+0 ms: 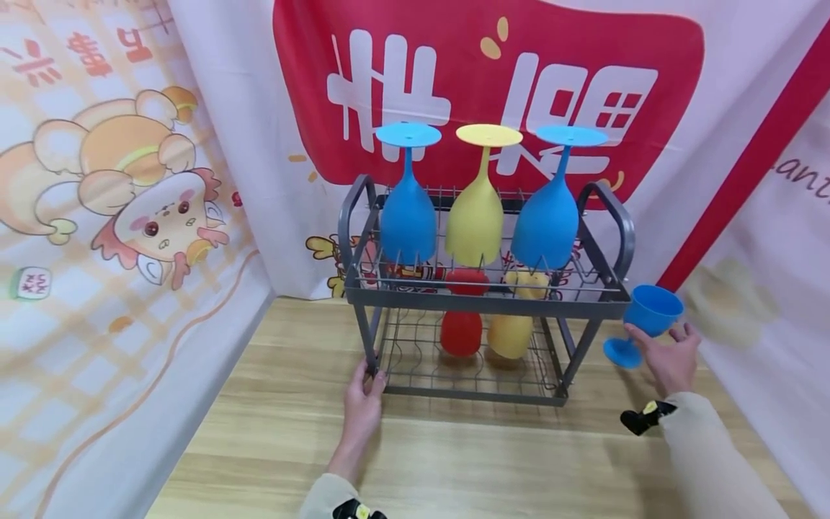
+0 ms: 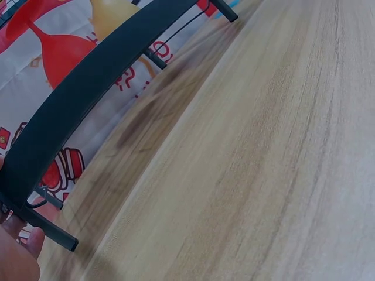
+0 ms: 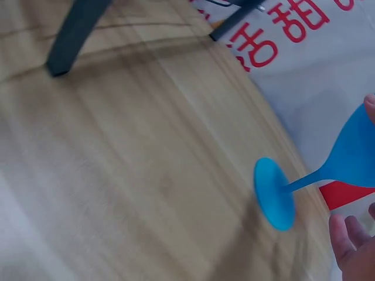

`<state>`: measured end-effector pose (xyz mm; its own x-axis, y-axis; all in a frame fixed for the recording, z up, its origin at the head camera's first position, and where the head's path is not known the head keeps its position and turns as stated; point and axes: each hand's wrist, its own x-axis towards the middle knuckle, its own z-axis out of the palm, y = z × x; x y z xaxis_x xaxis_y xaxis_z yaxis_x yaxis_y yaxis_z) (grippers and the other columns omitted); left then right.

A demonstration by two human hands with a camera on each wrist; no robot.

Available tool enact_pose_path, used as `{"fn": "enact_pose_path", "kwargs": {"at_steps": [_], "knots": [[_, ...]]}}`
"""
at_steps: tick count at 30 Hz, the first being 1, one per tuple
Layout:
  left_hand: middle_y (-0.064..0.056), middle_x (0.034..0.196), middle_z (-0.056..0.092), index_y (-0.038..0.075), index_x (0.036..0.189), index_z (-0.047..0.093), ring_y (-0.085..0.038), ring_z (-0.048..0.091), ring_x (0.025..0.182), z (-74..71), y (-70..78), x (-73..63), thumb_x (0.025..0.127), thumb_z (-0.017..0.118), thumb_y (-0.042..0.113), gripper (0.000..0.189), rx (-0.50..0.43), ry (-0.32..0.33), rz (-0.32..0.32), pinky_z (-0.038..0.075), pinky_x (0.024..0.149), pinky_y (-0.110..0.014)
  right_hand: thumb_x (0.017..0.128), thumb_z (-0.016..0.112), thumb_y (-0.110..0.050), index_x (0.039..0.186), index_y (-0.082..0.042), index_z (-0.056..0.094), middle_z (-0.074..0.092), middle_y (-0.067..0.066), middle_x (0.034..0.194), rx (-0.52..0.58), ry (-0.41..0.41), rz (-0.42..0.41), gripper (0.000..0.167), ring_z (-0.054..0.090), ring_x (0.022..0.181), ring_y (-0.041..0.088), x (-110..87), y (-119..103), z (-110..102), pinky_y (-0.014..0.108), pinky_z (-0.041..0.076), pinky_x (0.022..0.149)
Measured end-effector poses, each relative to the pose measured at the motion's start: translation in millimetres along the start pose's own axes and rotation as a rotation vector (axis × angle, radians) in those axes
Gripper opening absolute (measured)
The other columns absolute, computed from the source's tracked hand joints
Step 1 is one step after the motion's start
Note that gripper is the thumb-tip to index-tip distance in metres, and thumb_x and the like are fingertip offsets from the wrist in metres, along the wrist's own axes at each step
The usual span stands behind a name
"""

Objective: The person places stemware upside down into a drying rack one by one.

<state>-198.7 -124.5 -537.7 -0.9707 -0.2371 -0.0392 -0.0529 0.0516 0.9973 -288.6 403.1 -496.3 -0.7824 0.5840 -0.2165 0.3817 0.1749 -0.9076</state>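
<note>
My left hand (image 1: pixel 363 404) grips the dark two-tier dish rack (image 1: pixel 486 306) at its lower front left corner. In the left wrist view, fingertips (image 2: pixel 36 240) show beside the rack's end. Off the rack's right side, my right hand (image 1: pixel 671 360) holds a blue goblet (image 1: pixel 653 311) by the bowl. This goblet is tilted, mouth up, with its foot toward the rack. In the right wrist view its round foot (image 3: pixel 274 194) is close above the table; contact cannot be told. Upside down on the top tier stand a blue goblet (image 1: pixel 408 223), a yellow one (image 1: pixel 475 223) and another blue one (image 1: pixel 547 227).
A red goblet (image 1: pixel 462 335) and a yellow goblet (image 1: pixel 510 337) hang or stand upside down in the lower tier, partly hidden by the top tier. The rack is on a wooden table (image 1: pixel 454 468). Printed cloth (image 1: pixel 240 144) closes in the back and sides.
</note>
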Motion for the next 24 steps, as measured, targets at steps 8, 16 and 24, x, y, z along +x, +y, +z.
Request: {"fn": "enact_pose_path", "kwargs": {"at_steps": [8, 16, 24], "knots": [[-0.024, 0.168, 0.038, 0.013, 0.161, 0.044, -0.045, 0.056, 0.141, 1.3, -0.4, -0.9, 0.109, 0.053, 0.011, 0.053, 0.007, 0.002, 0.024, 0.054, 0.077, -0.033, 0.076, 0.081, -0.068, 0.171, -0.033, -0.001, 0.006, 0.004, 0.182, 0.074, -0.002, 0.061, 0.13, 0.009, 0.168, 0.037, 8.8, -13.6, 2.2, 0.064, 0.016, 0.133], [-0.022, 0.167, 0.041, 0.016, 0.161, 0.044, -0.041, 0.059, 0.136, 1.4, -0.8, -1.4, 0.109, 0.054, 0.012, 0.053, 0.006, 0.006, 0.004, 0.054, 0.077, -0.034, 0.078, 0.081, -0.066, 0.171, -0.035, -0.001, 0.004, 0.003, 0.182, 0.082, -0.038, 0.047, 0.128, 0.009, 0.168, 0.038, 11.1, -18.8, 2.8, 0.065, 0.015, 0.133], [-0.02, 0.168, 0.04, 0.018, 0.161, 0.044, -0.028, 0.064, 0.098, 1.3, -1.3, -0.6, 0.109, 0.055, 0.014, 0.053, -0.002, 0.006, -0.014, 0.048, 0.067, -0.024, 0.078, 0.078, -0.07, 0.17, -0.038, -0.004, 0.001, 0.003, 0.182, 0.087, -0.034, 0.041, 0.128, 0.007, 0.168, 0.039, 13.8, -11.5, 6.1, 0.067, 0.016, 0.132]]}}
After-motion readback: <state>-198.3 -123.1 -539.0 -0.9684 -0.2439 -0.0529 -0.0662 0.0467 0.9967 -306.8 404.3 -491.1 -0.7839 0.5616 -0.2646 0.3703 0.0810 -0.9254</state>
